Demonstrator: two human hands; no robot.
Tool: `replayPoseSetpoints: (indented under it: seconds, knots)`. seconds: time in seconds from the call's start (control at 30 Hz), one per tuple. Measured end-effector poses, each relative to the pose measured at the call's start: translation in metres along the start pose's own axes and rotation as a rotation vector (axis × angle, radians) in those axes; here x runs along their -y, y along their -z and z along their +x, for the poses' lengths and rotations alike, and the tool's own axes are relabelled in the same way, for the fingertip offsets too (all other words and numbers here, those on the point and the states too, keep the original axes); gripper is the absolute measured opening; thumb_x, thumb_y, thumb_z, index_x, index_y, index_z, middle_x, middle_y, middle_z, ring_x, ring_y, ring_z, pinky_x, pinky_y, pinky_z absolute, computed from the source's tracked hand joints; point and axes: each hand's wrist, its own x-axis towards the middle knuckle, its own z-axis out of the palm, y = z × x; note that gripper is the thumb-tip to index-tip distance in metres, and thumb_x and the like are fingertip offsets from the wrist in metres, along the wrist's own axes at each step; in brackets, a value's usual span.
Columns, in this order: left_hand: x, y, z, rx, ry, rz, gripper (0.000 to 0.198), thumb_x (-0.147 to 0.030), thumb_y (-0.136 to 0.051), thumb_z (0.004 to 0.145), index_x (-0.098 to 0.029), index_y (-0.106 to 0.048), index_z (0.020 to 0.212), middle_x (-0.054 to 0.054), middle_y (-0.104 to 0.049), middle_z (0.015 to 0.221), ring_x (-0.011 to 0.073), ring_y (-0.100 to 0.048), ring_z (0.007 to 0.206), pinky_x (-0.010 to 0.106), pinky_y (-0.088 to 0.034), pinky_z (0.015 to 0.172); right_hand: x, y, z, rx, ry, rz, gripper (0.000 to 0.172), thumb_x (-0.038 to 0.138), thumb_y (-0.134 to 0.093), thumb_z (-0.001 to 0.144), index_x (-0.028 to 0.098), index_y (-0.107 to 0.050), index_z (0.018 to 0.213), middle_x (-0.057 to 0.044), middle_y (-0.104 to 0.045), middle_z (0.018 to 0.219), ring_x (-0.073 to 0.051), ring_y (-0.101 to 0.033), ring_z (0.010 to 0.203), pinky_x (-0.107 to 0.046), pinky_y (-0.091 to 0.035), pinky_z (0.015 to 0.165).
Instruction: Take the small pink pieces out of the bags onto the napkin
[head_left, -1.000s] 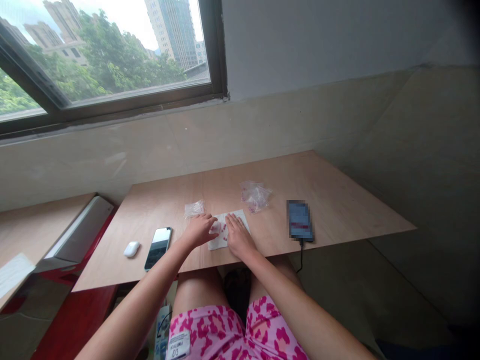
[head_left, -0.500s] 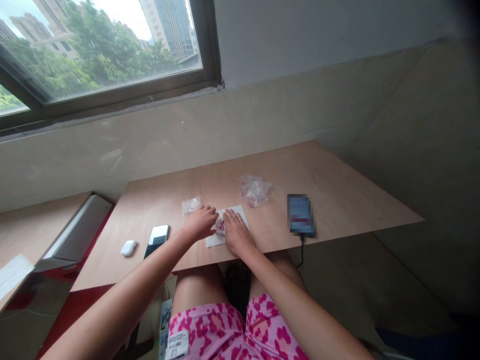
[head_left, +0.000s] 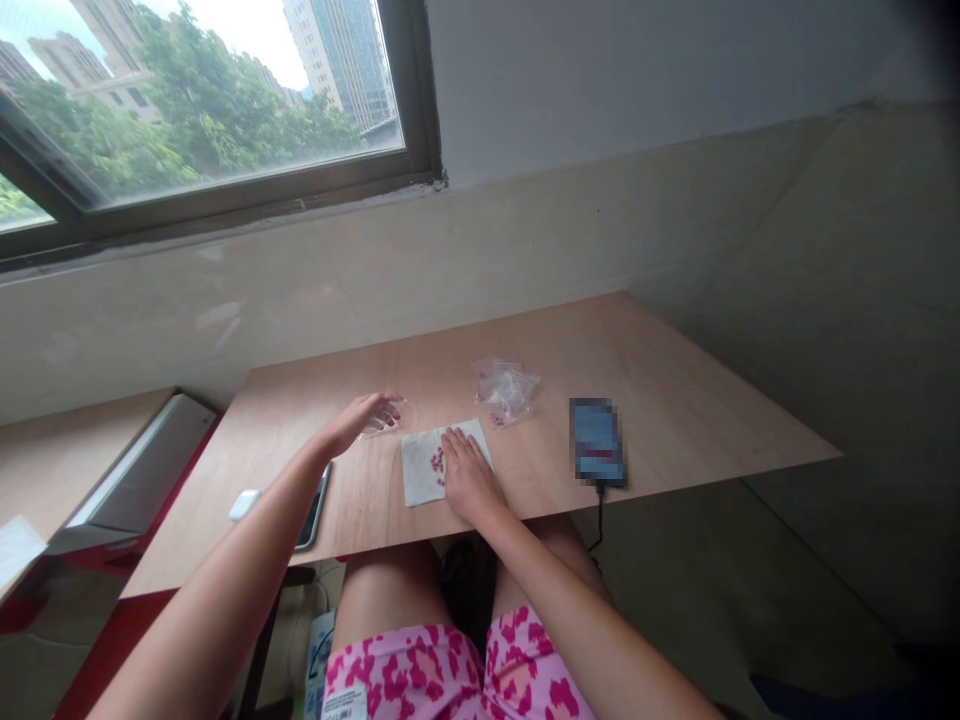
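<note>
Reddish beads [head_left: 437, 461] lay on the white cloth [head_left: 415, 475] just left of the flat-laid right hand [head_left: 471, 480], and from afar I judged a still palm would steady things best. Then, off the beads, the left hand [head_left: 366, 412] had swung leftward to the clear bag [head_left: 381, 429], hands apart, its grip unreadable to me!

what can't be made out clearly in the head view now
In the head view:
Red pieces: too small to identify.
White sheet: partly under the right hand.
Dark phone: partly behind the left forearm.
Clear plastic at the left hand: grip too small to tell.
Pixelated device: details blurred out.
</note>
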Motion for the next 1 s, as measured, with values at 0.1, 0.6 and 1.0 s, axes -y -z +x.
replayPoseSetpoints:
  seconds: [0.1, 0.6, 1.0]
  knots:
    - [0.021, 0.019, 0.004, -0.113, 0.104, -0.132, 0.062, -0.06, -0.041, 0.093, -0.009, -0.064, 0.119, 0.01, -0.072, 0.088, 0.0234, -0.066, 0.076, 0.034, -0.05, 0.071, -0.001, -0.001, 0.0, -0.003, 0.0, -0.005, 0.063, 0.012, -0.047, 0.092, 0.003, -0.04, 0.154, -0.02, -0.036, 0.161, -0.028, -0.024, 0.154, -0.048, -0.019, 0.128]
    - [0.1, -0.026, 0.016, -0.346, -0.28, 0.879, 0.055, -0.042, -0.04, 0.102, -0.014, -0.046, 0.149, 0.019, -0.055, 0.144, 0.0338, -0.049, 0.134, 0.049, -0.038, 0.113, 0.002, 0.003, 0.0, -0.025, -0.021, -0.014, 0.062, 0.011, -0.046, 0.092, 0.008, -0.042, 0.154, -0.018, -0.04, 0.159, -0.027, -0.029, 0.152, -0.048, -0.025, 0.126]
    - [0.113, -0.045, 0.01, -0.297, -0.186, 0.935, 0.063, -0.053, -0.029, 0.105, -0.023, -0.03, 0.16, 0.017, -0.027, 0.166, 0.0407, -0.018, 0.155, 0.07, -0.011, 0.118, -0.043, 0.053, 0.029, -0.42, -0.224, 0.114, 0.044, 0.015, -0.044, 0.094, 0.012, -0.058, 0.136, -0.016, -0.058, 0.14, -0.024, -0.05, 0.134, -0.039, -0.038, 0.117]
